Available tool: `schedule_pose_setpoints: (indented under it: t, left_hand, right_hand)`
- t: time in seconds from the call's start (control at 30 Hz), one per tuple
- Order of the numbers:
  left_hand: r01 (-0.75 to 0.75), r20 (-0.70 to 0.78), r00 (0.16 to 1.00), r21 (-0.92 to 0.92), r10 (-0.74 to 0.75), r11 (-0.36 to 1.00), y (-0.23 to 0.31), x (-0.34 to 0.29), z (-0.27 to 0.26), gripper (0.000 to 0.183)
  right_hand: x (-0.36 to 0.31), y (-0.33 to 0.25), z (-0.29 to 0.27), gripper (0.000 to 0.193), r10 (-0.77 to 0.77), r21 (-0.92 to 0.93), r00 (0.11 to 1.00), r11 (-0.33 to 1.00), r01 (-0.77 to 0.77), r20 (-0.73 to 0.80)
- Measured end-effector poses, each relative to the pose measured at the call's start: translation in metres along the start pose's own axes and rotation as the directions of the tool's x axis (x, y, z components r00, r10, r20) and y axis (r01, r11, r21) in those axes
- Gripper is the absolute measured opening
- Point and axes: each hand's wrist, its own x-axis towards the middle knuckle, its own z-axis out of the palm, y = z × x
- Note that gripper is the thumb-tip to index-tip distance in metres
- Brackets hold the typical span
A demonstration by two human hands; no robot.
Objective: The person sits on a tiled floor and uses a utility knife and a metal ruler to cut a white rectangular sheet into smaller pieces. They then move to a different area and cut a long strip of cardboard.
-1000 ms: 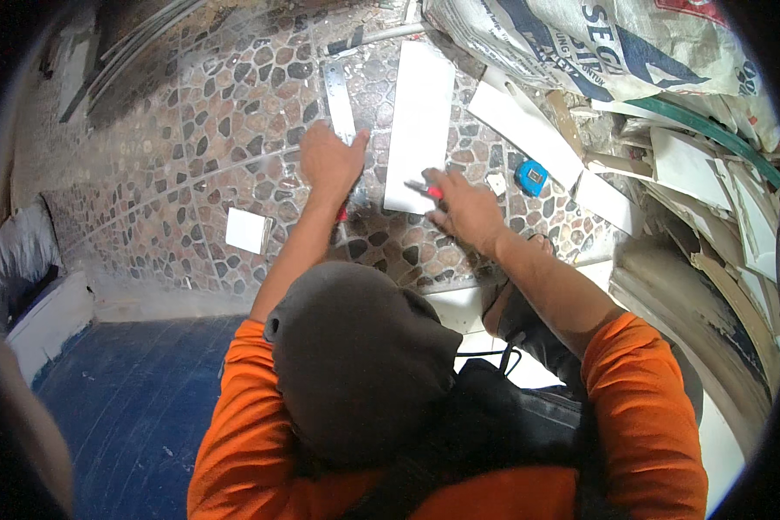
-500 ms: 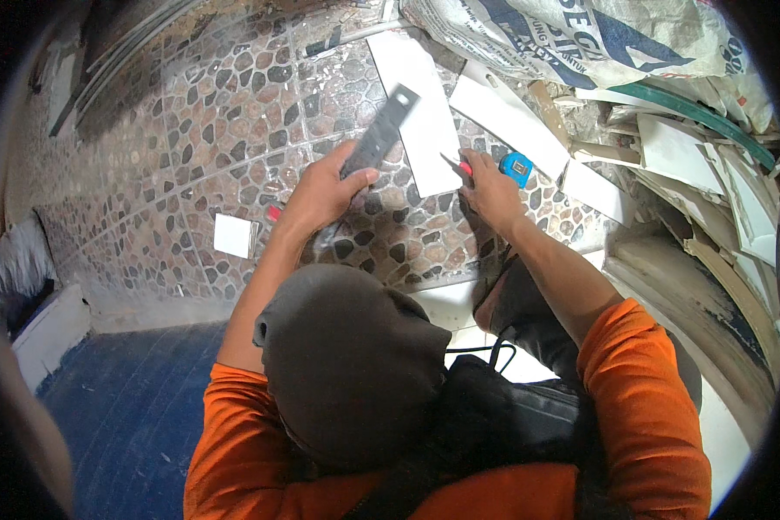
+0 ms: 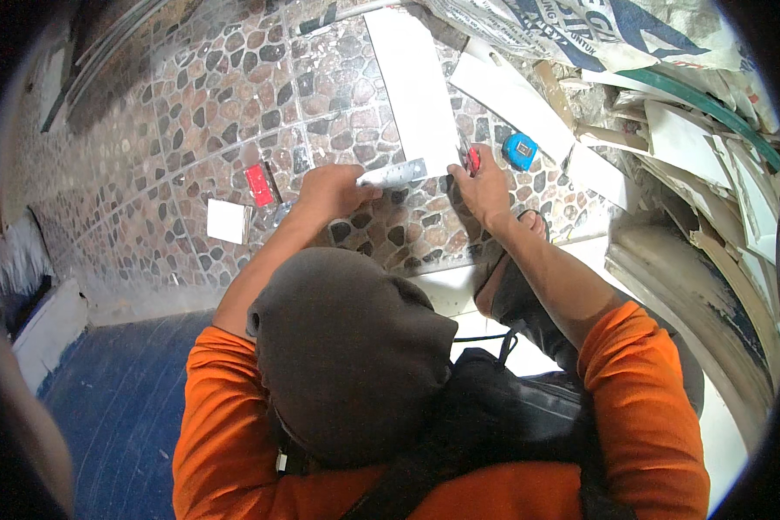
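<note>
My left hand (image 3: 331, 191) is closed on a flat metal ruler (image 3: 400, 172). The ruler lies across the near end of a long white board (image 3: 412, 82) on the patterned floor. At that board's near right corner, my right hand (image 3: 484, 186) grips a slim red-handled pointed tool (image 3: 472, 159). Its thumb is beside the board's edge and the ruler's far end. Just right of this hand rests a blue tape measure (image 3: 520, 151).
A second white board (image 3: 511, 104) slants behind the tape measure. Broken white offcuts (image 3: 680, 143) pile up at the right, below a printed sack (image 3: 581, 30). Left of my left hand lie a red block-like object (image 3: 258, 184) and a small white square piece (image 3: 227, 221).
The ruler, earlier raised and tilted, has swung down level across the board's near end. My right hand has shifted slightly and turned its tool more upright. The red object has come into view.
</note>
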Motion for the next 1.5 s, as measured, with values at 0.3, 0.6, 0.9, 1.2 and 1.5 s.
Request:
schedule_pose_setpoints:
  t: [0.3, 0.6, 0.9, 1.2, 1.5]
  left_hand:
    - [0.022, 0.094, 0.995, 0.066, -0.028, 0.998, 0.009, 0.012, -0.003, 0.048]
    - [-0.033, -0.281, 0.959, 0.015, 0.036, 0.999, 0.004, -0.014, 0.006, 0.049]
    - [-0.134, -0.520, 0.820, 0.227, 0.237, 0.965, 0.024, -0.002, 0.036, 0.046]
    - [-0.293, -0.544, 0.775, 0.140, 0.321, 0.946, 0.030, 0.017, 0.062, 0.053]
    - [-0.392, -0.424, 0.762, 0.300, 0.490, 0.869, 0.044, 0.014, 0.063, 0.060]
  right_hand:
    - [0.006, -0.012, 0.025, 0.043, 0.012, -0.072, 0.983, 0.997, 0.001, 0.182]
    - [0.009, -0.023, 0.027, 0.047, 0.098, -0.152, 0.975, 0.986, -0.068, 0.200]
    - [0.008, -0.020, 0.029, 0.048, 0.033, -0.157, 0.987, 0.988, -0.008, 0.159]
    - [0.008, -0.025, 0.028, 0.048, 0.073, -0.185, 0.981, 0.982, -0.040, 0.177]
    - [-0.017, -0.017, 0.027, 0.034, -0.043, -0.020, 0.996, 0.999, 0.045, 0.083]
